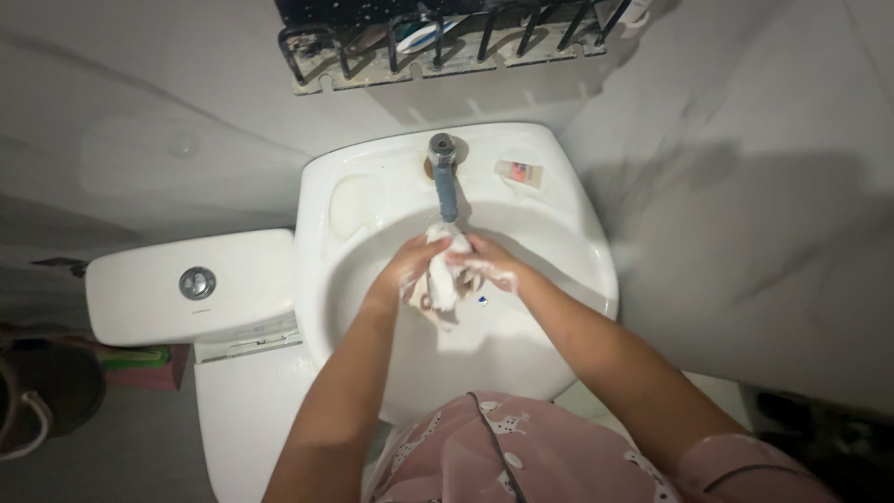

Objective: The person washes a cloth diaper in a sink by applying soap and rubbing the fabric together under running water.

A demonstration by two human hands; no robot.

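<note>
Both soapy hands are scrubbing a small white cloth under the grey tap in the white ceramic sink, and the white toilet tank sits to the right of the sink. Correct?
Not quite. The head view shows the white toilet tank to the left of the white ceramic sink, not the right. The rest holds: the left hand and right hand, both soapy, work a small white cloth under the grey tap.

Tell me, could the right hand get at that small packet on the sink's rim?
Probably yes. The right hand is busy with a soapy cloth under the tap, but nothing stands between it and the packet.

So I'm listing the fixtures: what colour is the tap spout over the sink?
Grey-blue tap spout, clearest in the head view.
</note>
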